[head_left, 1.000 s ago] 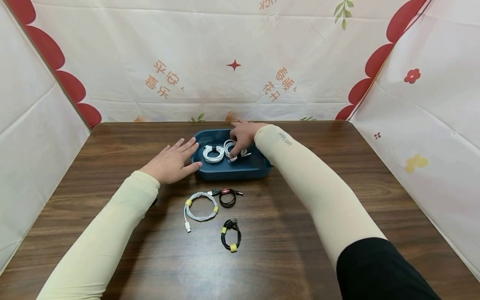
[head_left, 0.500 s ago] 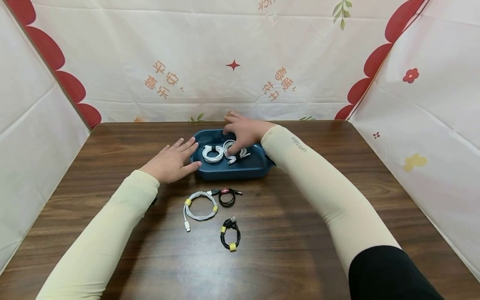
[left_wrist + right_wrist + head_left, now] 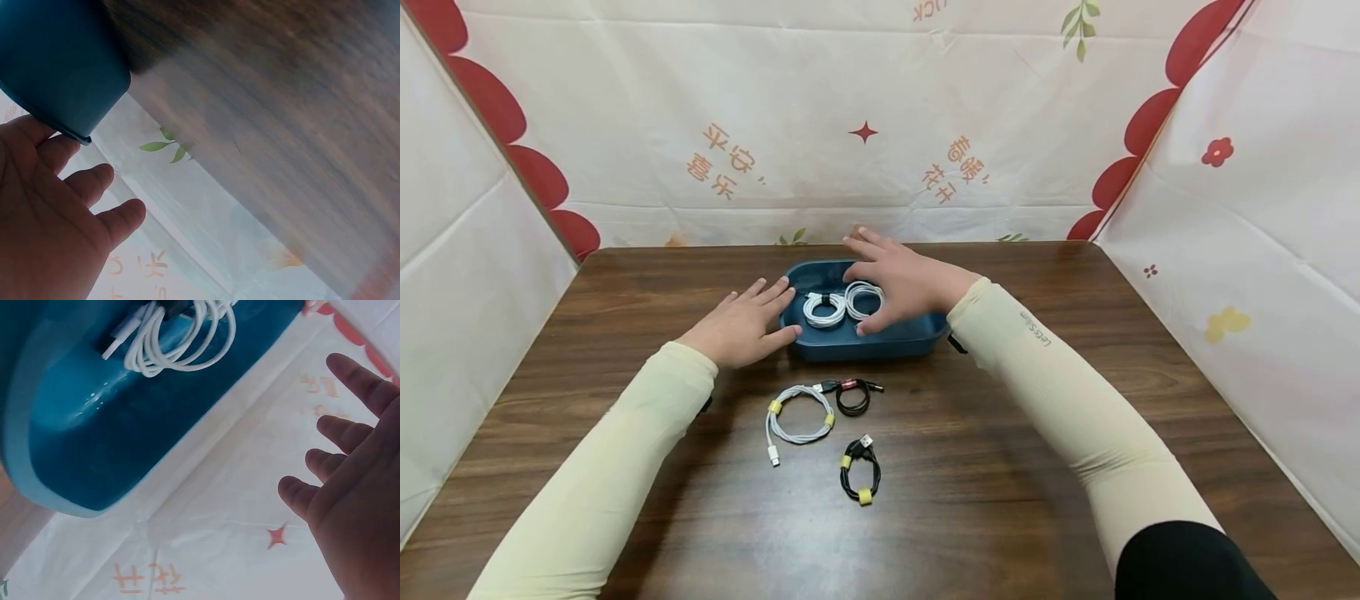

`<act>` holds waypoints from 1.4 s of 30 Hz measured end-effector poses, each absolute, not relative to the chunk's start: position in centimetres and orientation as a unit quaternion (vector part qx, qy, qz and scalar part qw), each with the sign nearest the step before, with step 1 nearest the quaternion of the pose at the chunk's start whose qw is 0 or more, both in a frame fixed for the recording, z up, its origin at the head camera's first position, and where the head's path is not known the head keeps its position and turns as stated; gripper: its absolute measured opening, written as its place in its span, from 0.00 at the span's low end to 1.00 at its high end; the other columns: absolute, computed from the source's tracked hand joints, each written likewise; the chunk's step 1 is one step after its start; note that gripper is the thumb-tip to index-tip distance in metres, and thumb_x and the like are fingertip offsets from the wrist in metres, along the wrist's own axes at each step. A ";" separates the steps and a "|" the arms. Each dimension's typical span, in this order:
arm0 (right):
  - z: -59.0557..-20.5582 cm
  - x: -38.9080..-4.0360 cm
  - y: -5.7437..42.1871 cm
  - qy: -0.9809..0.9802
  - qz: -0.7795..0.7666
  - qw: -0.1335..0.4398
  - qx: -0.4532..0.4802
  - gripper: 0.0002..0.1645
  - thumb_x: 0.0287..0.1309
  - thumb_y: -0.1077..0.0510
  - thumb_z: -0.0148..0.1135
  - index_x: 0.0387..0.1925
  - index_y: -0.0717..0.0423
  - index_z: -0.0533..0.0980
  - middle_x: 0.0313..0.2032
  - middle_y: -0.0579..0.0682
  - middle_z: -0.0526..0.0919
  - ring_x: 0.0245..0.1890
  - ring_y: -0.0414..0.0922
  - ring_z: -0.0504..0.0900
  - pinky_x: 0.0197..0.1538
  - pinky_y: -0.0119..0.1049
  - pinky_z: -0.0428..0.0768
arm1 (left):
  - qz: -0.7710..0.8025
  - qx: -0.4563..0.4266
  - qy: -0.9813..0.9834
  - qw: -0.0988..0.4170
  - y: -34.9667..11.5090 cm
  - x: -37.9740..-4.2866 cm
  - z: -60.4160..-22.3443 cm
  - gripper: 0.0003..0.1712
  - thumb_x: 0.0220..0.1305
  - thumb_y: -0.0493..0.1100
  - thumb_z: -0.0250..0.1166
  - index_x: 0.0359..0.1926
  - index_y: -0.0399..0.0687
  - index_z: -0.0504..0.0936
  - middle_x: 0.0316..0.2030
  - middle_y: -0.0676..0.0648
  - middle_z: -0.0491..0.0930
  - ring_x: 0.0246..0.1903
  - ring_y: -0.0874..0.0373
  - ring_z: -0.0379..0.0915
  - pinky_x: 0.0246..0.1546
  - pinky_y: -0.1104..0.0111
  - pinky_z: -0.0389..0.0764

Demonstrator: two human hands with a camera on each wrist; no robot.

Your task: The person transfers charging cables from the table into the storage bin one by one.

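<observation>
my right hand (image 3: 910, 283): spread wide above the tray (image 3: 865, 350), four fingers toward its far rim, thumb on the near side.
my left hand (image 3: 741, 329): fanned out, fingertips at the tray's left rim, thumb by the near left corner.
right white coil (image 3: 850, 302): inside the tray, partly hidden under my right hand, apart from its four fingers; i cannot tell whether the thumb touches it.
left white coil (image 3: 825, 322): just left of that one, between my two hands.
white cable with yellow ties (image 3: 801, 439): on the table (image 3: 970, 517), nearer than the tray.
black coil with red label (image 3: 853, 412): right of that cable.
black cable with yellow ties (image 3: 876, 477): nearest me.
</observation>
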State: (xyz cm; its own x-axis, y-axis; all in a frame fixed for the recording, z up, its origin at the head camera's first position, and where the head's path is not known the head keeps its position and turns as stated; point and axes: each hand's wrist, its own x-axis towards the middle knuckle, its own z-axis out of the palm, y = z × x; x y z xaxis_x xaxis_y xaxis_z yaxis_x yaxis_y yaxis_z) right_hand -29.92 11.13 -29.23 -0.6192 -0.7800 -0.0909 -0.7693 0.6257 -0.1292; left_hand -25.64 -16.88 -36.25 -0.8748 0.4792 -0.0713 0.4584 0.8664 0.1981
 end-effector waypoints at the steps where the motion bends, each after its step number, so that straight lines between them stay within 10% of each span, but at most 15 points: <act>1: -29.3 -29.5 11.3 0.896 -0.040 0.068 -0.436 0.47 0.49 0.29 0.69 0.65 0.49 0.73 0.78 0.54 0.45 0.77 0.53 0.33 0.74 0.54 0.45 | 0.085 0.243 0.965 0.059 -16.9 -25.6 -36.3 0.48 0.70 0.74 0.44 0.78 0.48 0.54 0.78 0.46 0.46 0.76 0.41 0.38 0.69 0.39 0.48; 42: -36.4 -18.8 13.5 0.821 -0.012 0.053 -0.568 0.54 0.55 0.22 0.56 0.74 0.47 0.62 0.79 0.51 0.42 0.77 0.50 0.29 0.73 0.58 0.38 | 0.028 0.253 0.966 0.031 -16.4 -25.3 -36.0 0.47 0.71 0.73 0.41 0.77 0.47 0.55 0.77 0.44 0.49 0.75 0.39 0.39 0.69 0.40 0.48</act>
